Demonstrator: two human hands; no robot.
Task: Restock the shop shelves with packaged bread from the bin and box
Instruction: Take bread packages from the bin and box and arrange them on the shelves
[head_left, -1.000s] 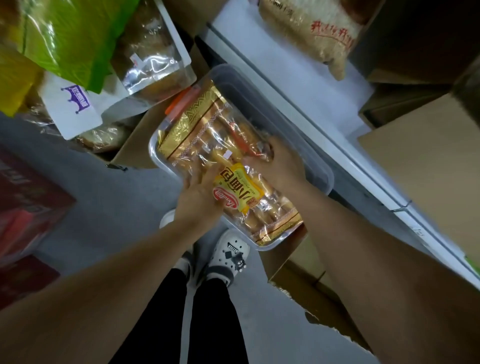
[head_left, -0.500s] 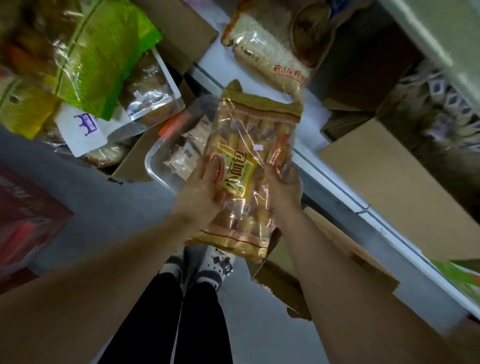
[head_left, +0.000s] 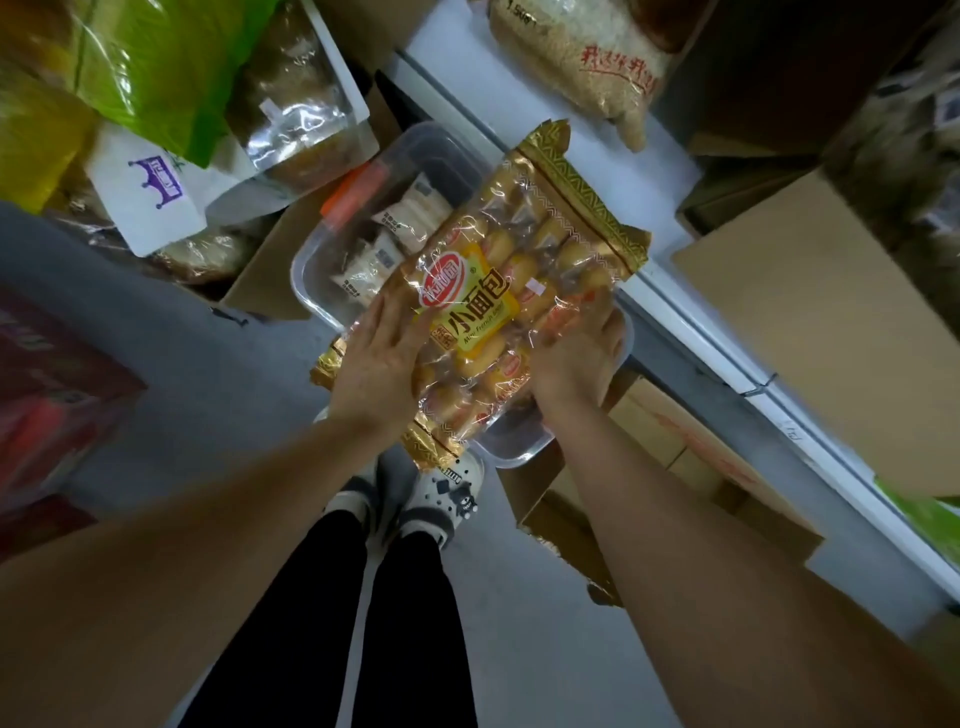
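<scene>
Seen from the head camera, both hands hold a long clear-film bread package (head_left: 483, 312) with gold-patterned ends and a yellow label, small golden rolls showing through the film. The left hand (head_left: 379, 369) grips its near-left side, fingers laid almost flat over the front, while the right hand (head_left: 582, 358) clasps the near-right edge with fingers curved along it; how the thumbs sit behind the film cannot be told. The bread package slants away from the hands, its far gold end pointing toward the white shelf edge (head_left: 691, 332) that runs beyond the right hand. Directly under the hands sits a clear plastic bin (head_left: 522, 449), and ahead of the left hand it holds small white wrapped packets (head_left: 384, 260) and an orange-capped item (head_left: 353, 192). The bin rests on a brown cardboard box (head_left: 260, 283). Further out past the left hand lie a green bag (head_left: 171, 67), a glossy clear pouch (head_left: 296, 104) and a white pouch with a purple crown (head_left: 150, 192). Far beyond the right hand, a bag of pale crumbs with red lettering (head_left: 587, 57) lies on the shelf. Below the hands are white clogs (head_left: 452, 488) on a grey floor.
</scene>
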